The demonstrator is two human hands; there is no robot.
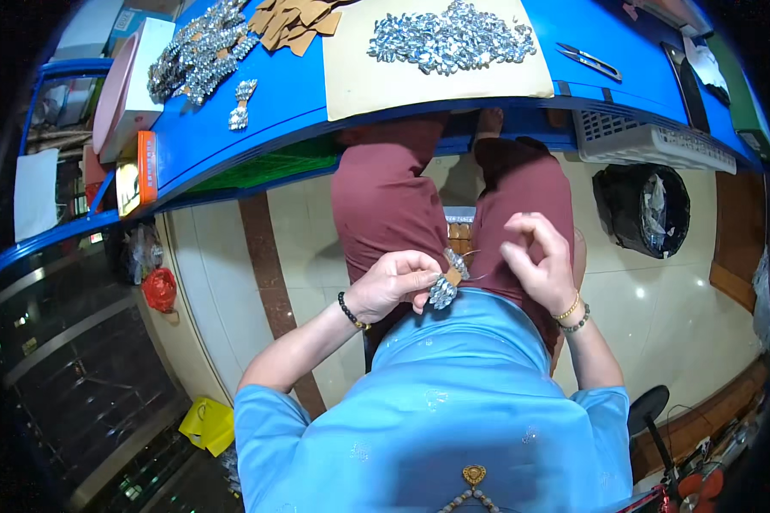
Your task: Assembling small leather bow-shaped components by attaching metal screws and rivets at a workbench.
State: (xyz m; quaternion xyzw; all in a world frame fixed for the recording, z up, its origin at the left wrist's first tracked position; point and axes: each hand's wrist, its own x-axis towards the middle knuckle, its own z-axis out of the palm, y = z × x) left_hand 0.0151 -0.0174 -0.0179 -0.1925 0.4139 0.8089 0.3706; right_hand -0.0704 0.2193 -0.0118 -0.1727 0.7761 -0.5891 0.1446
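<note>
My left hand [395, 284] is closed on a small bow-shaped rhinestone piece [443, 291], silvery at both ends with a brown band round its middle. It is held above my lap, against the blue shirt. Thin thread-like strands stick out from its right side. My right hand [542, 261] is raised to the right of the piece, apart from it, with fingers curled toward the thumb. Whatever it pinches, if anything, is too small to make out. On the table lies a similar finished-looking bow piece [242, 104], near a heap of such pieces [198, 53].
The blue table [299, 107] runs across in front of me. On it are brown cut pieces [293, 21], a cream board [346, 81] with a pile of silvery stones [450, 38], and thread snips [590, 61]. A white basket [689, 147] and black bin [642, 209] stand at right.
</note>
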